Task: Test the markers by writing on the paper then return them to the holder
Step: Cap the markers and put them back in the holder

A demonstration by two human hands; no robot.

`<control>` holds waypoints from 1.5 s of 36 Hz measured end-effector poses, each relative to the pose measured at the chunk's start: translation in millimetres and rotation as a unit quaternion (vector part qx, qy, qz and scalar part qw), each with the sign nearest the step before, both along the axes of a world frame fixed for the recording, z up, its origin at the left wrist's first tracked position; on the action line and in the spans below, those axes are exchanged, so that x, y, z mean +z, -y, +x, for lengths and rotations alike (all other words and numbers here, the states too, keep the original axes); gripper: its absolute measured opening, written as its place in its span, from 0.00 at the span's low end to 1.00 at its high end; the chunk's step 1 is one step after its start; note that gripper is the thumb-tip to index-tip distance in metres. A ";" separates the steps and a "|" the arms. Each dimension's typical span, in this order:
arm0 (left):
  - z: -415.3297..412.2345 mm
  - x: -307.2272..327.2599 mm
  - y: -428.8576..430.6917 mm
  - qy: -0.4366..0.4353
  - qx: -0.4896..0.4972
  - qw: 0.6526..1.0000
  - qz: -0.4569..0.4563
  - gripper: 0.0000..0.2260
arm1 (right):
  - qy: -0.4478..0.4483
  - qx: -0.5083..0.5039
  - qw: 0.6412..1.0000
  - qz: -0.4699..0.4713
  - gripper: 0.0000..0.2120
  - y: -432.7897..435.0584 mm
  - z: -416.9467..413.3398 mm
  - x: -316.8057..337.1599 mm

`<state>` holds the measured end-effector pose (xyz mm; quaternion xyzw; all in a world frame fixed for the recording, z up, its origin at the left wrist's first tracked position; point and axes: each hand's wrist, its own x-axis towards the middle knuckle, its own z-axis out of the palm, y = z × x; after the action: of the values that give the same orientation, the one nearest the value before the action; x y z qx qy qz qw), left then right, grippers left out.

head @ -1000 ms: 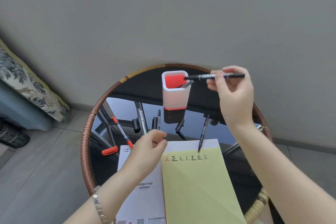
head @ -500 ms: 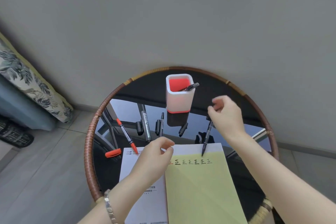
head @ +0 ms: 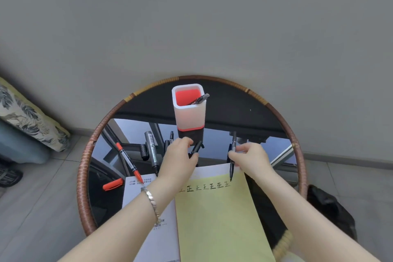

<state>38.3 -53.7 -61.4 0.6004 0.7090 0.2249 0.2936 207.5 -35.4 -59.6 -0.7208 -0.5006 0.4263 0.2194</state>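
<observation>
Round rattan-rimmed glass table [head: 85, 168] is standing against a grey wall [head: 191, 27]. Right hand [head: 251, 160] is pinching a thin black marker [head: 234, 144]. Left hand [head: 177, 161] is curling at a black cap [head: 197, 146]; grip unclear.

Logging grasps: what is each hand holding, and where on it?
Right hand pinches the thin black marker mid-barrel. Left hand is at a black cap; hold unclear.

yellow paper [head: 219, 219] cut off at bottom edge, white sheet [head: 130, 189] print illegible
</observation>
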 end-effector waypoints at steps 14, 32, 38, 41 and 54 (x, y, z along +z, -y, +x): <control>17.1 -2.5 9.1 0.080 0.033 0.996 -0.001 0.07 | -0.108 -0.050 0.992 0.047 0.07 31.6 30.2 22.6; -8.4 50.6 73.4 0.339 0.088 0.937 0.009 0.07 | -0.429 -0.106 0.888 0.127 0.05 66.2 -8.9 55.1; -8.5 51.1 75.0 0.342 0.082 0.936 0.011 0.07 | -0.412 -0.098 0.896 0.132 0.05 70.3 -10.3 58.0; -8.7 51.7 75.0 0.340 0.077 0.937 0.011 0.06 | -0.410 -0.098 0.897 0.134 0.04 71.1 -10.2 59.6; -9.0 55.0 78.3 0.340 0.051 0.939 0.016 0.09 | -0.412 -0.068 0.901 0.118 0.03 73.8 -12.1 67.8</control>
<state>29.3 -132.1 -6.5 0.4559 0.5930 0.4412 0.4958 195.3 -109.2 8.2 -0.4820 -0.3620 0.6069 0.5180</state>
